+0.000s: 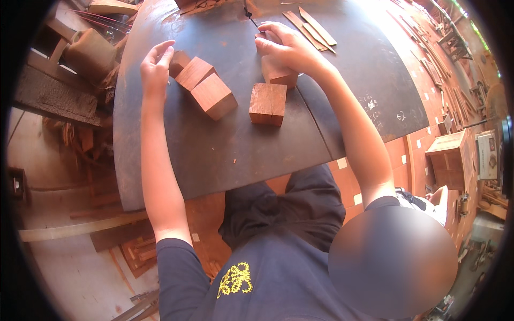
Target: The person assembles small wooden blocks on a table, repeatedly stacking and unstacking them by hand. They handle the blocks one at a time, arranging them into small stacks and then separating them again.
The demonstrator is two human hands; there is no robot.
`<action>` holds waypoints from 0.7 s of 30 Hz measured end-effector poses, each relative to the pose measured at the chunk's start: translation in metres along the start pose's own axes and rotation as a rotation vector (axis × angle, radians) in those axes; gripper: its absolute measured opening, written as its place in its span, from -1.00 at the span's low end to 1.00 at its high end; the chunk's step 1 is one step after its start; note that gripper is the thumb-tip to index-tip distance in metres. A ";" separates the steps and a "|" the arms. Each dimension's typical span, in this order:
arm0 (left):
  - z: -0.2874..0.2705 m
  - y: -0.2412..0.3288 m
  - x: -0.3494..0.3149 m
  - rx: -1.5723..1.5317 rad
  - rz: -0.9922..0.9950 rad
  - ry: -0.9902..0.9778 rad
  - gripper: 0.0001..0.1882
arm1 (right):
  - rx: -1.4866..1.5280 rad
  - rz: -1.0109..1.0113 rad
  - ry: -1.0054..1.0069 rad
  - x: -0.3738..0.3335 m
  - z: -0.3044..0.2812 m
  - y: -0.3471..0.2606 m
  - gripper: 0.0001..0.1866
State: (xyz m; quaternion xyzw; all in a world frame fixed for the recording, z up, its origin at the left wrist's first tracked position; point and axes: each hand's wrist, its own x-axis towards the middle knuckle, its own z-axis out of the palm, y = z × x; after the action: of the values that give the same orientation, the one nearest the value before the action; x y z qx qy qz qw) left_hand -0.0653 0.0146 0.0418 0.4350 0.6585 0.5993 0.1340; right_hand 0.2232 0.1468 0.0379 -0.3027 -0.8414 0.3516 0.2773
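Observation:
Brown wooden blocks lie in two groups on a dark tabletop (187,155). At the far right group, my right hand (286,47) spans a wooden block (261,35) between thumb and fingers, mostly hidden by the hand. Under its palm side sits another block (279,74), and a nearer cube (267,103) shows a dark crack. My left hand (157,65) is beside the left group, its fingers loosely bent with nothing visible in them. Right by its thumb is a partly hidden block (180,62); two more, a middle block (195,74) and a near block (214,96), touch in a slanted row.
Thin wooden strips (310,29) lie at the table's far right. A dark seam runs across the top toward its front edge. To the left stand a beige jug-like container (91,53) and rough timber (53,96). A wooden box (448,155) and another person (439,206) are at right.

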 end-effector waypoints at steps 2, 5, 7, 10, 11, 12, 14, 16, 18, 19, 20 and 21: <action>0.000 0.001 0.002 0.157 0.079 -0.002 -0.75 | -0.020 -0.005 0.012 0.002 -0.001 0.002 -0.37; -0.003 -0.002 0.001 0.377 0.198 0.026 -0.75 | -0.014 -0.016 0.017 0.001 0.002 0.003 -0.37; -0.003 0.007 -0.001 0.469 0.206 0.042 -0.73 | -0.017 -0.031 0.038 0.003 0.003 0.007 -0.37; -0.003 0.025 -0.008 0.497 0.146 0.040 -0.72 | -0.016 0.017 -0.007 0.000 -0.002 0.001 -0.38; -0.004 0.028 -0.009 0.509 0.121 0.035 -0.71 | -0.016 0.012 -0.007 0.000 0.000 0.001 -0.38; -0.005 0.032 -0.009 0.519 0.101 0.032 -0.71 | -0.019 0.004 -0.004 0.001 -0.001 0.000 -0.38; -0.006 0.035 -0.010 0.534 0.099 0.023 -0.71 | -0.036 -0.029 0.013 0.001 -0.001 0.003 -0.39; -0.007 0.036 -0.011 0.545 0.137 0.013 -0.71 | -0.062 -0.079 0.036 0.002 0.001 0.007 -0.39; -0.006 0.040 -0.010 0.517 0.089 0.010 -0.71 | -0.052 -0.025 0.014 0.003 -0.002 0.005 -0.39; -0.007 0.041 -0.011 0.506 0.063 0.009 -0.71 | -0.046 0.003 0.002 0.002 -0.002 0.003 -0.39; -0.010 0.037 -0.011 0.557 0.045 -0.001 -0.68 | -0.050 -0.011 0.000 0.002 0.000 0.003 -0.39; -0.012 0.034 -0.008 0.601 0.034 -0.009 -0.65 | -0.057 -0.034 0.018 0.003 0.000 0.004 -0.39</action>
State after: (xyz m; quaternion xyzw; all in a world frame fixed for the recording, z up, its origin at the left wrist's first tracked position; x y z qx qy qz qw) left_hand -0.0547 -0.0025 0.0724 0.4688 0.7984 0.3776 -0.0082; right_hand 0.2230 0.1511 0.0353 -0.2992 -0.8536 0.3197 0.2821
